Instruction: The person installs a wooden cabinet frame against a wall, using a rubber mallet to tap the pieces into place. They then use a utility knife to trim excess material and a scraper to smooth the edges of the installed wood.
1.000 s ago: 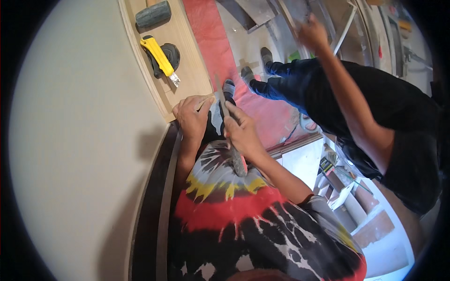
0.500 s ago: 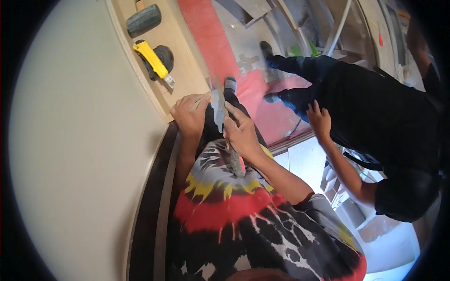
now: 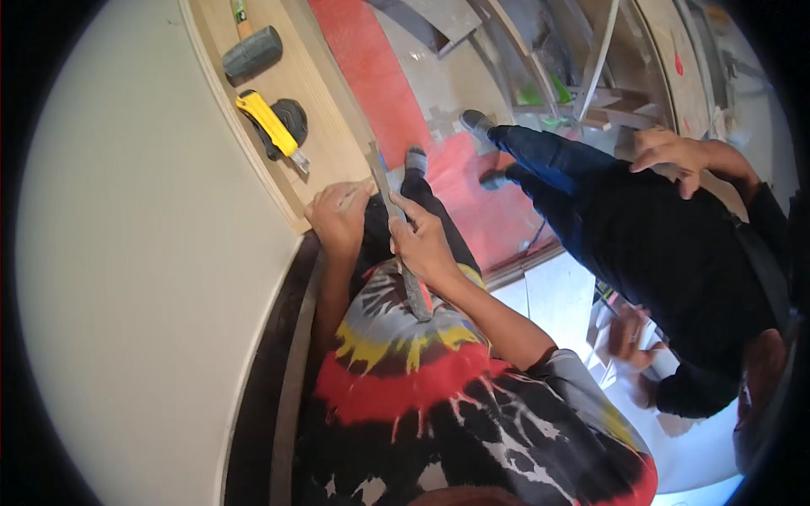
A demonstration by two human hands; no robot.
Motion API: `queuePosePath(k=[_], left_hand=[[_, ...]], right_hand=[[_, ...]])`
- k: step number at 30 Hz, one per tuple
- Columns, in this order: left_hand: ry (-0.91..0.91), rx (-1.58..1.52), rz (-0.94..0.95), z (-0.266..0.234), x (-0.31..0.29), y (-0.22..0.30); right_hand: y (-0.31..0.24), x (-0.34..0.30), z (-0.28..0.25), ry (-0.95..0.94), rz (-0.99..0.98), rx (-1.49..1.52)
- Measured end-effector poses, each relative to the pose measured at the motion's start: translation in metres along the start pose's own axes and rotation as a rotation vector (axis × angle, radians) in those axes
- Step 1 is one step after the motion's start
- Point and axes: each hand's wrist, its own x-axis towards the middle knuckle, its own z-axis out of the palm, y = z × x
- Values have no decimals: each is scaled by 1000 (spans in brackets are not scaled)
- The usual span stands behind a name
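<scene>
My right hand (image 3: pixel 420 240) is closed round a flat, file-like tool (image 3: pixel 380 181) with a long narrow blade and a grey-and-red handle (image 3: pixel 418 299). Its blade points away from me, beside the near end of a pale wooden ledge (image 3: pixel 333 139). My left hand (image 3: pixel 337 219) rests at that near end, fingers bent over the edge; a thin pale piece, perhaps wood, shows at its fingers. On the ledge lie a yellow utility knife (image 3: pixel 268 122) with its blade out, a dark rounded object (image 3: pixel 291 122) partly beneath it, and a mallet (image 3: pixel 253 56) with a black head.
A large cream panel (image 3: pixel 126 253) fills the left side. To my right stands a co-worker (image 3: pixel 650 244) in dark clothes, hands raised. Red covering (image 3: pixel 464 181) lies on the floor. Boards and a pale pole (image 3: pixel 601 63) stand at the far right.
The tool's blade has shifted left, closer to the ledge's end, with my right hand. My left hand stays at the ledge. The co-worker has turned and moved both arms.
</scene>
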Motion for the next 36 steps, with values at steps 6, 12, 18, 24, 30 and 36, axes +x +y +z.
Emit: queuePosePath(k=[6, 12, 18, 24, 30, 36], left_hand=[[11, -45, -16, 2, 2, 4], [-3, -37, -33, 1, -2, -4], [-29, -49, -8, 2, 1, -4], [-35, -46, -15, -1, 3, -6], [-47, -2, 26, -8, 3, 2], [-45, -46, -61, -4, 7, 2]], right_hand=[[14, 22, 3, -3, -101, -21], [3, -2, -2, -26, 23, 6], [30, 37, 3, 27, -198, -58], [21, 10, 2, -40, -77, -27], [38, 54, 7, -23, -210, 35], [37, 27, 5, -94, -101, -7]])
